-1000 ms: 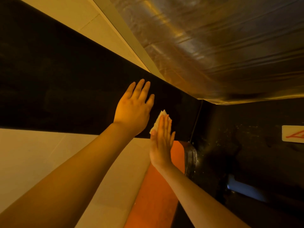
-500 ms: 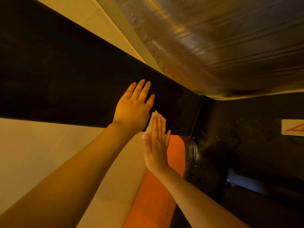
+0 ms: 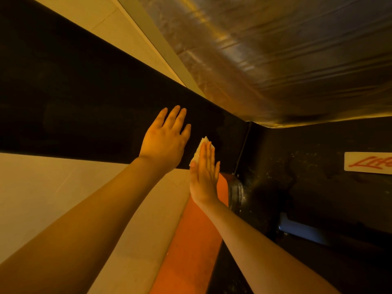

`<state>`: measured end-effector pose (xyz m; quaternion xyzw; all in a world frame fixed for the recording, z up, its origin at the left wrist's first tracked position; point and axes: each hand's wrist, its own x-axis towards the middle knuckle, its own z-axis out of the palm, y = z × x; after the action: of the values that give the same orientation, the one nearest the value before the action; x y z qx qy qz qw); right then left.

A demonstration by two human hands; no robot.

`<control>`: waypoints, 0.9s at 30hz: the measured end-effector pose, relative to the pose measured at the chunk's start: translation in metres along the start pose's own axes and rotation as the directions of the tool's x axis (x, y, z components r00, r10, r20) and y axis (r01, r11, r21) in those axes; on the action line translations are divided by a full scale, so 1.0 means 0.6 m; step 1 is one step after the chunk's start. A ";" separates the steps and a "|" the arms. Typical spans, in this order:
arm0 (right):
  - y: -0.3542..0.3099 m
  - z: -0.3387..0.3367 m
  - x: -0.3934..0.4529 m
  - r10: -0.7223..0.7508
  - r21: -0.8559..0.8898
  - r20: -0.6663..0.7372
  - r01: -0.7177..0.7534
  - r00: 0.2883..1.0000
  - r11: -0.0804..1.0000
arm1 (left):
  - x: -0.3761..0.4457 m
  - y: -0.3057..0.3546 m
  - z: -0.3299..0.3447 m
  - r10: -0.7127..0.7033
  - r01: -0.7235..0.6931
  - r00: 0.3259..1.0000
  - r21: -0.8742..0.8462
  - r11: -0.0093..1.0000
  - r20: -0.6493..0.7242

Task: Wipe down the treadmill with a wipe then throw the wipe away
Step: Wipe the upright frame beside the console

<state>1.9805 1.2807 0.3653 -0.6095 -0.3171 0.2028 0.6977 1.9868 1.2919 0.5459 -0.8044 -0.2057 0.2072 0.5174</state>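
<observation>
Both hands reach out to the treadmill's black belt (image 3: pixel 84 107). The left hand (image 3: pixel 164 143) lies flat on it, fingers straight and together, holding nothing. Just beside it, the right hand (image 3: pixel 204 177) stands on edge with straight fingers, pressing a white wipe (image 3: pixel 200 148) against the belt near the orange side rail (image 3: pixel 191 240). A logo label (image 3: pixel 369 162) sits on the dark housing, well apart to the right.
</observation>
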 end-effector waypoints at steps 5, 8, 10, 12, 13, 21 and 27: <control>0.003 -0.012 0.028 0.036 0.017 -0.002 -0.036 0.999 0.999 | 0.006 0.002 -0.001 0.016 -0.016 1.000 0.005 1.000 -0.002; 0.003 -0.033 0.065 0.089 -0.021 0.024 -0.089 0.996 0.996 | 0.006 -0.001 -0.001 0.029 -0.029 1.000 0.011 1.000 0.003; 0.004 -0.045 0.084 0.113 -0.035 0.038 -0.112 0.993 0.993 | 0.004 -0.002 0.000 0.032 -0.032 1.000 0.012 0.999 0.000; 0.004 -0.047 0.085 0.116 -0.037 0.034 -0.115 0.993 0.993 | 0.004 -0.002 -0.001 0.031 -0.031 1.000 0.011 0.999 -0.002; 0.003 -0.042 0.077 0.119 -0.031 0.025 -0.118 0.993 0.992 | 0.006 -0.001 -0.002 0.031 -0.031 1.000 0.008 0.999 -0.001; 0.003 0.004 0.020 0.113 0.058 -0.023 -0.111 0.993 0.992 | 0.034 0.013 -0.002 0.035 -0.034 0.999 -0.025 0.999 0.011; 0.013 -0.039 0.090 0.146 -0.031 -0.001 -0.146 0.989 0.989 | 0.050 0.018 -0.002 0.051 -0.051 0.999 -0.022 0.998 0.002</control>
<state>2.0360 1.3014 0.3669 -0.6417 -0.2752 0.2489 0.6712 2.0137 1.3036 0.5330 -0.8147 -0.1880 0.2192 0.5028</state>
